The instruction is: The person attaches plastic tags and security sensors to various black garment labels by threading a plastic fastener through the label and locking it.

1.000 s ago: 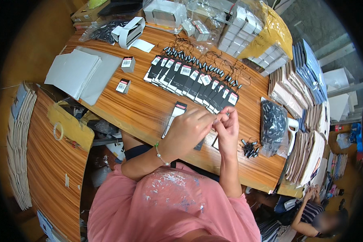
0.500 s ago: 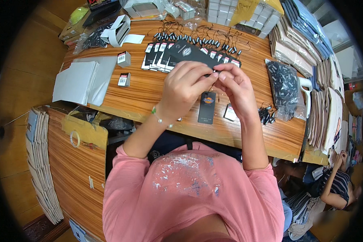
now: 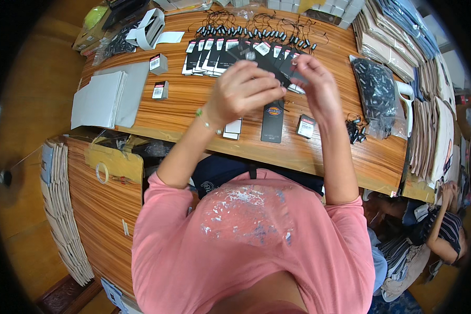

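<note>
Wood-grain table [image 3: 188, 115] took up the middle, front edge just past the person's waist; bare wood ran between the left forearm and the white sheets [image 3: 97, 99] near the left edge. Row of black tags [image 3: 226, 62] with cords stretched across the back. Bag of black pieces [image 3: 374, 89] took up room at right. Left hand [image 3: 240, 90] was raised, fingers drawn together on a tilted black tag [image 3: 269, 68]. Right hand [image 3: 320, 86] blurred, fingers loosely curled, slightly spread, near that tag; couldn't tell if they gripped anything. Dark tag with emblem [image 3: 272, 128] lay between the forearms.
</note>
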`<state>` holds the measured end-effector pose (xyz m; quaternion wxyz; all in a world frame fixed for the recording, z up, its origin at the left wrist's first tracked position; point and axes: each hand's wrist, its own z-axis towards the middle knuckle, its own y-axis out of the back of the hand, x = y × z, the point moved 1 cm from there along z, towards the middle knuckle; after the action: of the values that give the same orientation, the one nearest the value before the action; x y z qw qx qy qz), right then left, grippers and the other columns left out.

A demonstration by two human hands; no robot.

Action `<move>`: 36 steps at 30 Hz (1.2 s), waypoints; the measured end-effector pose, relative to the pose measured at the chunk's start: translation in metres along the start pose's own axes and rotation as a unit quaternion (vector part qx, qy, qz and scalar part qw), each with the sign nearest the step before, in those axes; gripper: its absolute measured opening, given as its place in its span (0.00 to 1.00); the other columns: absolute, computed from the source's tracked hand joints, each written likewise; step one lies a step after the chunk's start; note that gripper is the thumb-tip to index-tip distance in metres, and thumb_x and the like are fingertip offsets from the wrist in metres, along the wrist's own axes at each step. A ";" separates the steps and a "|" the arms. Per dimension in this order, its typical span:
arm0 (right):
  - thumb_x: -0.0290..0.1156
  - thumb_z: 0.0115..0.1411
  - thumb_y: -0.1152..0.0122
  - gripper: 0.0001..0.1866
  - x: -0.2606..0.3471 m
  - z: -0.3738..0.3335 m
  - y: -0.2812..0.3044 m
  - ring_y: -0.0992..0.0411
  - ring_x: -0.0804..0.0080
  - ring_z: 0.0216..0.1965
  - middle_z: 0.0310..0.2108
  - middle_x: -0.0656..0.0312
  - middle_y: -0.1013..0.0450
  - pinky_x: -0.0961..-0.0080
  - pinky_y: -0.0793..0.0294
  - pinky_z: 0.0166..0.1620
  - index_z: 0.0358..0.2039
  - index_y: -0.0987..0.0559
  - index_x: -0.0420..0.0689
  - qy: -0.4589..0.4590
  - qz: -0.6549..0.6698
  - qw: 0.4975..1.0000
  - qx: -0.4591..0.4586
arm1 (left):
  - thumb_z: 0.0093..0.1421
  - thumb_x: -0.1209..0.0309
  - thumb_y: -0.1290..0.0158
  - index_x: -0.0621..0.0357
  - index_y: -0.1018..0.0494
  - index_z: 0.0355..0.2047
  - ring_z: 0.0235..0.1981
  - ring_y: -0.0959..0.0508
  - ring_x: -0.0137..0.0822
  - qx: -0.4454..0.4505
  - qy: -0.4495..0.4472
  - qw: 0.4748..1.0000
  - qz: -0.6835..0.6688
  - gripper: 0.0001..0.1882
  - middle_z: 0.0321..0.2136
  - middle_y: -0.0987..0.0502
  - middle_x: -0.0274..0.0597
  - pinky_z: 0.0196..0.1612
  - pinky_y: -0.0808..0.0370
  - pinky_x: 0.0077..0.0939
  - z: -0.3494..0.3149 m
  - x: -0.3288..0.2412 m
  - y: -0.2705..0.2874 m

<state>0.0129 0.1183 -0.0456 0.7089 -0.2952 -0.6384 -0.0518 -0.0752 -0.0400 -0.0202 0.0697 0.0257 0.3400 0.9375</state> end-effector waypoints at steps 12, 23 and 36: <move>0.24 0.59 0.53 0.06 0.041 -0.037 -0.039 0.36 0.78 0.26 0.23 0.62 0.36 0.78 0.32 0.33 0.37 0.34 0.38 0.100 0.081 0.984 0.120 | 0.46 0.68 0.41 0.56 0.33 0.47 0.44 0.31 0.35 0.086 0.377 0.869 -0.308 0.25 0.41 0.31 0.39 0.48 0.35 0.29 -0.049 0.003 -0.001; 0.20 0.56 0.51 0.11 0.028 -0.040 -0.029 0.30 0.73 0.30 0.26 0.57 0.29 0.79 0.31 0.37 0.40 0.32 0.35 0.063 0.021 0.995 0.068 | 0.42 0.71 0.41 0.60 0.27 0.33 0.38 0.30 0.43 0.152 0.495 0.845 -0.133 0.15 0.31 0.28 0.42 0.44 0.34 0.31 -0.100 0.040 -0.008; 0.21 0.56 0.49 0.06 0.021 -0.039 -0.036 0.33 0.81 0.26 0.25 0.63 0.31 0.85 0.33 0.31 0.35 0.29 0.36 0.046 -0.054 0.995 0.077 | 0.51 0.81 0.47 0.62 0.36 0.33 0.26 0.28 0.19 0.075 0.597 0.690 -0.403 0.10 0.21 0.28 0.32 0.29 0.32 0.12 -0.070 0.023 0.027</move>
<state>0.0347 0.0766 -0.0136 0.7542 -0.2020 -0.6225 -0.0546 -0.1081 -0.1018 -0.0568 0.2209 -0.6733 0.3568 0.6088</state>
